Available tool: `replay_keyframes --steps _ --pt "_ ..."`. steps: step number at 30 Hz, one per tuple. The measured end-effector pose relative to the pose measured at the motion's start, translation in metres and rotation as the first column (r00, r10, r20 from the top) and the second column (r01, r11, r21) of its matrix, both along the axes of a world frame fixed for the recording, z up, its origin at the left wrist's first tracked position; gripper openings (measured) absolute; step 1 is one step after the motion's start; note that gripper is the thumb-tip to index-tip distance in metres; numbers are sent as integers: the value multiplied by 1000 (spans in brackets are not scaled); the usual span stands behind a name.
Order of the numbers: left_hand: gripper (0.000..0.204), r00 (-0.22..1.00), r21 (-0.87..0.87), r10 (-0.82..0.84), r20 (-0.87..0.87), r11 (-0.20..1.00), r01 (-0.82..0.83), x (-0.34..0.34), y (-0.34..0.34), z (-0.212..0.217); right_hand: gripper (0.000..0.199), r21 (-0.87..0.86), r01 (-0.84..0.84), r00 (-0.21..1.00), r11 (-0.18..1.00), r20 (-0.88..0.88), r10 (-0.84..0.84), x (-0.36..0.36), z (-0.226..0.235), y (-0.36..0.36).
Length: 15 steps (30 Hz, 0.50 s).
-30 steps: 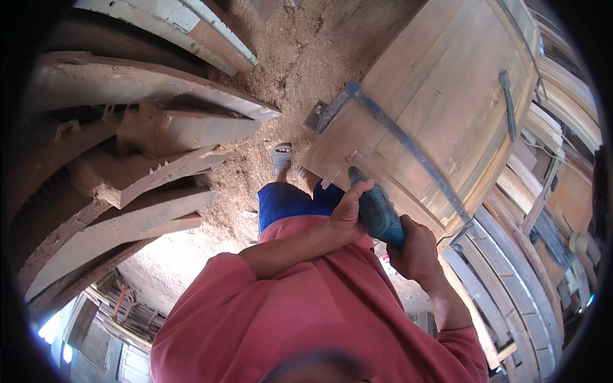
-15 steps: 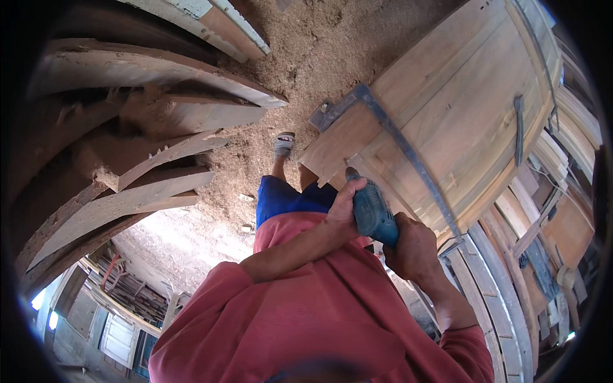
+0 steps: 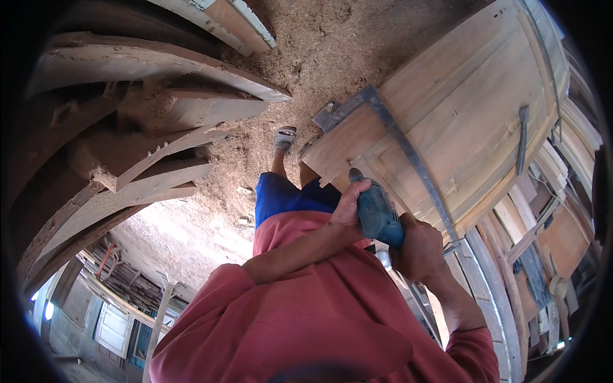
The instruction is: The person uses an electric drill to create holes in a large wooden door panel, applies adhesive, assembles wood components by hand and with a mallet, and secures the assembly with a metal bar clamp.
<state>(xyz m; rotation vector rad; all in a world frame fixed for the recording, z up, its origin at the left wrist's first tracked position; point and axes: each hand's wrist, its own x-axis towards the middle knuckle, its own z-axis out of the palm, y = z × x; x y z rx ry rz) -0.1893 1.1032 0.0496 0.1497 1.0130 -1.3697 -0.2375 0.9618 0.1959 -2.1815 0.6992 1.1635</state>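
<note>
1. A person in a red shirt and blue shorts looks down at their own two hands, which hold a teal power drill in the middle of the view.
2. The left hand is wrapped around the front body of the drill, fingers closed on it, thumb up near the nose.
3. The right hand is clamped on the rear of the drill, at its handle, just right of the left hand.
4. The drill's nose points away from the person and sits against the near edge of a large pale wooden panel that fills the upper right.
5. The tip itself is too small to make out.
6. A dark metal strap runs diagonally across the panel, from a bracket at its far left corner toward the lower right.
7. A small metal handle is fixed further right on the panel.
8. The floor is covered with sawdust.
9. One foot in a pale sandal stands on it, just left of the panel.
10. Curved wooden planks are stacked to the left.
11. More boards and frames lean at the right edge.
</note>
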Motion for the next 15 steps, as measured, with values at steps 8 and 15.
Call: replay_keyframes --steps 8,15 --pt "42 998 3 53 -37 999 -53 -4 -5 -7 35 -11 17 1000 1000 -20 -17 17 3 -11" --pt "41 995 31 67 -75 997 -65 2 -4 -4 37 7 -16 985 1000 -171 17 24 2 -9"
